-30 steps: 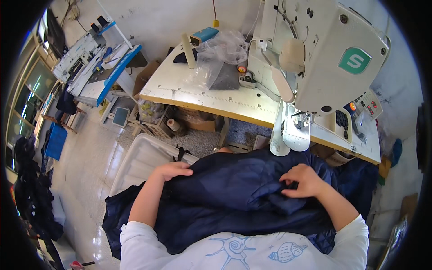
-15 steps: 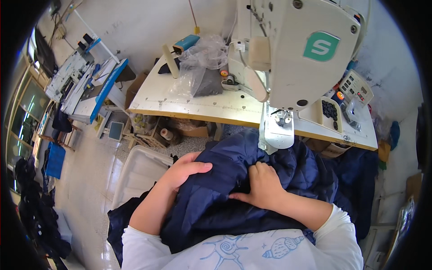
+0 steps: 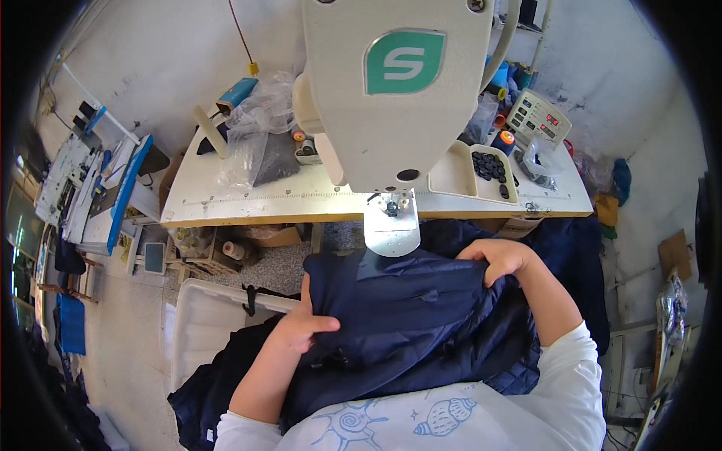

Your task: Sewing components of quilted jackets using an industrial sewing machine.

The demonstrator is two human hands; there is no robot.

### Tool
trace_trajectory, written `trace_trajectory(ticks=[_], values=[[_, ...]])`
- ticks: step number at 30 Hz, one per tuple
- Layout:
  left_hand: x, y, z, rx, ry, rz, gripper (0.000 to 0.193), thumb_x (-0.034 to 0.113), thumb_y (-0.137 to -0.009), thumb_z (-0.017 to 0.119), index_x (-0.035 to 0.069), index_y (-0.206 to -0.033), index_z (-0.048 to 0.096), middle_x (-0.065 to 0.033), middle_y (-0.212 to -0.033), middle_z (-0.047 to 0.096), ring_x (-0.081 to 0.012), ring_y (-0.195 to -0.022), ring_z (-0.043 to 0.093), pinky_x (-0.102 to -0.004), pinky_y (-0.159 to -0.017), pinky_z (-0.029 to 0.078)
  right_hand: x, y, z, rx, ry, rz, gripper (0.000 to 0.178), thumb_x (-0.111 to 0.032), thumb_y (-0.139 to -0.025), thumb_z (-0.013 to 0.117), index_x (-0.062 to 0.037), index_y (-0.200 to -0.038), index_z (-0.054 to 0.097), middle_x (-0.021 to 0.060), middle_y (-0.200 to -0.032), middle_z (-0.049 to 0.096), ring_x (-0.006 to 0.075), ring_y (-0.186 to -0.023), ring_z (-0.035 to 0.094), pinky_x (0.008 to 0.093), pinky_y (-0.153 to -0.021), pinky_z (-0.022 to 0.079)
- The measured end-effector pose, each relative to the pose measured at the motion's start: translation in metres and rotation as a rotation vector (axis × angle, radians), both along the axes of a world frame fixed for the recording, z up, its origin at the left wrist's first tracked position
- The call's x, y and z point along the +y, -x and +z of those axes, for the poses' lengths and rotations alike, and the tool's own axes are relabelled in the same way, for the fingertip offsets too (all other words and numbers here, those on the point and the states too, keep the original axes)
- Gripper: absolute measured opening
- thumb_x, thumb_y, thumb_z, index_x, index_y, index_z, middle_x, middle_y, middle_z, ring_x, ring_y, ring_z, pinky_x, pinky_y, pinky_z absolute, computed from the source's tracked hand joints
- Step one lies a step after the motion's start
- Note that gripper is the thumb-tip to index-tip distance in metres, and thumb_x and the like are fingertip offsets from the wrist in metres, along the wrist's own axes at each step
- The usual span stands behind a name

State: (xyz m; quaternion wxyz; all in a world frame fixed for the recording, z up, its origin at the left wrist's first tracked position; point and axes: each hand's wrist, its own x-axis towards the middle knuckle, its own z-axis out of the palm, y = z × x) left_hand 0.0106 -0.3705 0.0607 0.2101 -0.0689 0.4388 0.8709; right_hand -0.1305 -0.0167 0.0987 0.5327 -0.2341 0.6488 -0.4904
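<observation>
A dark navy padded garment (image 3: 398, 301) lies across my lap, with a smooth panel stretched between my hands just below the sewing machine's lit metal work plate (image 3: 392, 237). At the panel's left edge, my left hand (image 3: 302, 323) is closed on the cloth, thumb on top and the other fingers mostly behind. Farther up on the right, my right hand (image 3: 500, 259) pinches the opposite edge between thumb and fingers. The white sewing machine head (image 3: 380, 135) stands directly over the plate, close to the cloth's upper edge.
On the white table (image 3: 226, 203) sits a tray (image 3: 449, 177) with black buttons (image 3: 490, 167) on its right side. A control box (image 3: 540, 118) stands behind it; plastic bags (image 3: 259, 113) lie at left. Below left is a white bin (image 3: 199, 319). Another machine (image 3: 98, 180) stands farther left.
My right hand has moved from the middle of the garment to its upper right edge. The cloth is now spread flatter between both hands. The view has turned to the right.
</observation>
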Motion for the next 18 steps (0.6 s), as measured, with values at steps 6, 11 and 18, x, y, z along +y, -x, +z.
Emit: trace_trajectory(ticks=[6, 11, 18], values=[[0.023, -0.004, -0.004, 0.042, 0.043, 0.114, 0.064, -0.003, -0.06, 0.06, -0.006, -0.122, 0.046, -0.0175, -0.111, 0.059, -0.0276, -0.099, 0.061, -0.0385, -0.087, 0.049, 0.0, 0.007, 0.028, 0.569, -0.167, 0.095, 0.056, -0.012, -0.052, 0.061, -0.0007, -0.106, 0.057, 0.0115, -0.096, 0.062, 0.0199, -0.092, 0.058, 0.0295, -0.081, 0.045], [0.021, 0.0, 0.022, -0.226, 0.112, 0.195, 0.058, -0.001, -0.063, 0.048, -0.007, -0.121, 0.046, -0.0185, -0.109, 0.06, -0.0289, -0.098, 0.061, -0.0399, -0.085, 0.051, -0.046, -0.072, 0.053, 1.116, -0.268, -0.277, 0.066, -0.052, -0.06, 0.077, -0.0027, -0.101, 0.061, 0.0172, -0.09, 0.062, 0.0335, -0.089, 0.057, 0.0368, -0.088, 0.041], [0.031, 0.005, 0.043, -0.236, -0.039, -0.147, 0.063, 0.007, -0.069, 0.065, -0.002, -0.128, 0.043, -0.0162, -0.12, 0.055, -0.0254, -0.109, 0.055, -0.0386, -0.094, 0.045, -0.069, -0.071, 0.047, 1.299, -0.184, -0.469, 0.047, -0.039, -0.06, 0.08, -0.0024, -0.084, 0.061, 0.0096, -0.076, 0.058, 0.0292, -0.076, 0.054, 0.0366, -0.072, 0.044]])
